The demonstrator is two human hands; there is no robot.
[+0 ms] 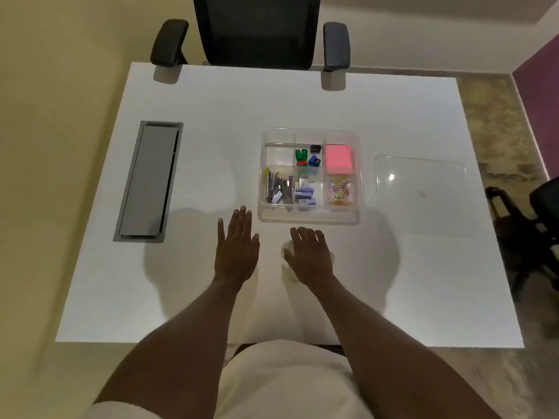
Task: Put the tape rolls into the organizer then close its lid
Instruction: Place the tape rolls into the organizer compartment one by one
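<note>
Right hand (310,255) covering pale tape rolls (286,275)

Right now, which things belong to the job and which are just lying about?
Job: tape rolls under the right hand; organizer; lid; left hand.

Lying about: chair; grey cable tray; second chair.

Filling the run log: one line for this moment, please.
left hand: flat, empty | right hand: over whitish tape rolls | clear plastic organizer: open | clear lid: beside it on the table
</note>
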